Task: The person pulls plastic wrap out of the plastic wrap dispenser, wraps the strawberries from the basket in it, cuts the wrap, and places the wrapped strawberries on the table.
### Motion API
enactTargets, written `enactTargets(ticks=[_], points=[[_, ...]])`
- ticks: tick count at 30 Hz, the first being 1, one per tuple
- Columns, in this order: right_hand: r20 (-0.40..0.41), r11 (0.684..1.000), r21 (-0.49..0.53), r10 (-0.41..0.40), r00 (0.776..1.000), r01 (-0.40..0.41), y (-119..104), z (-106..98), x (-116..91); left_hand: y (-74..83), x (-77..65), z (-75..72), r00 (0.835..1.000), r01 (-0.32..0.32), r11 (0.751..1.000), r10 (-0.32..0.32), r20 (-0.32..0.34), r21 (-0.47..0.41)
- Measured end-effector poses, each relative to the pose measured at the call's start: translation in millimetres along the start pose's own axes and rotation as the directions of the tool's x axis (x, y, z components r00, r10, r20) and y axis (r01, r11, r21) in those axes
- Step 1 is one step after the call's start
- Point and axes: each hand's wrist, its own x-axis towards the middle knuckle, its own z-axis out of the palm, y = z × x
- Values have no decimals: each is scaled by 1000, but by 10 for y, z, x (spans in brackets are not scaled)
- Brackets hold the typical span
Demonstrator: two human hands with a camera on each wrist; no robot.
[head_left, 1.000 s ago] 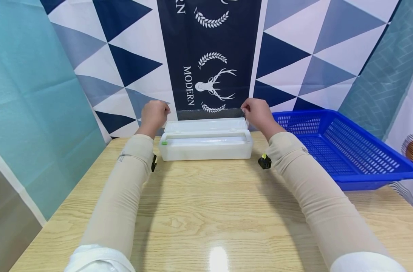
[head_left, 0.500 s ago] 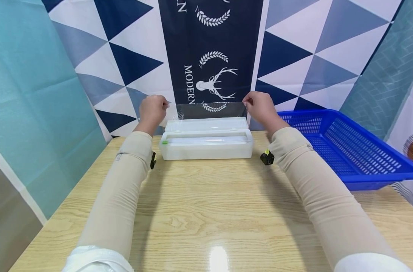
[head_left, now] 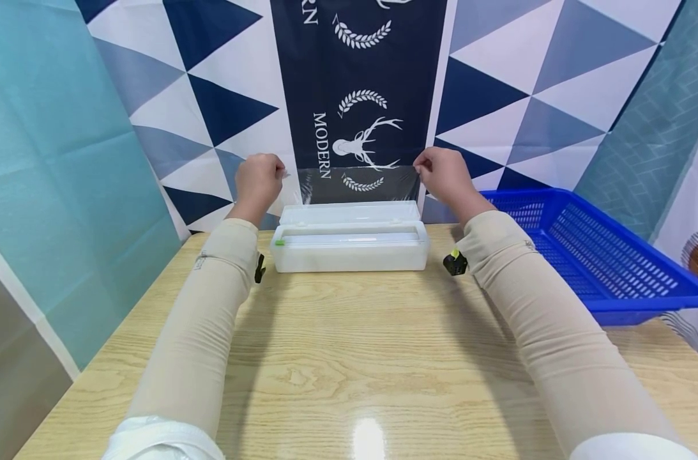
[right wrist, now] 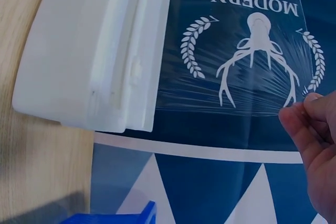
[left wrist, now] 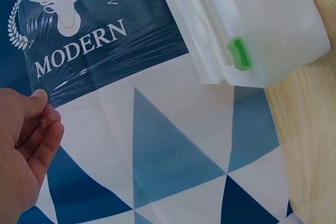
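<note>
A clear sheet of cling film (head_left: 357, 182) stretches up from a white cling film dispenser box (head_left: 349, 258) at the back of the table. My left hand (head_left: 259, 184) pinches the film's upper left corner between thumb and fingers. At the upper right corner, my right hand (head_left: 445, 172) pinches it too. Both wrist views show fine creases fanning out in the film (left wrist: 100, 40) from the pinched corners. The box's lid (head_left: 350, 212) stands raised behind it, and a white roll lies inside. A green slider (left wrist: 240, 53) sits at the box's left end.
A blue plastic basket (head_left: 613, 255) stands on the right of the wooden table (head_left: 337, 358). Directly behind the box hangs a patterned cloth (head_left: 234, 108) with triangles and a deer print. Teal cloth (head_left: 67, 160) covers the left side.
Both hands have risen, drawing the film further up out of the box, so a taller strip shows above the lid. The box and basket have stayed in place.
</note>
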Motion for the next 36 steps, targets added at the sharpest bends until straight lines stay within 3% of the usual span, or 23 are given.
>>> enactTargets(ticks=[15, 36], points=[[-16, 1000, 18, -10, 1000, 10, -85, -159, 58, 56, 71, -124, 998, 17, 1000, -18, -56, -7], [-7, 1000, 6, 20, 1000, -20, -171, -368, 159, 132, 138, -349, 992, -24, 1000, 26, -124, 14]])
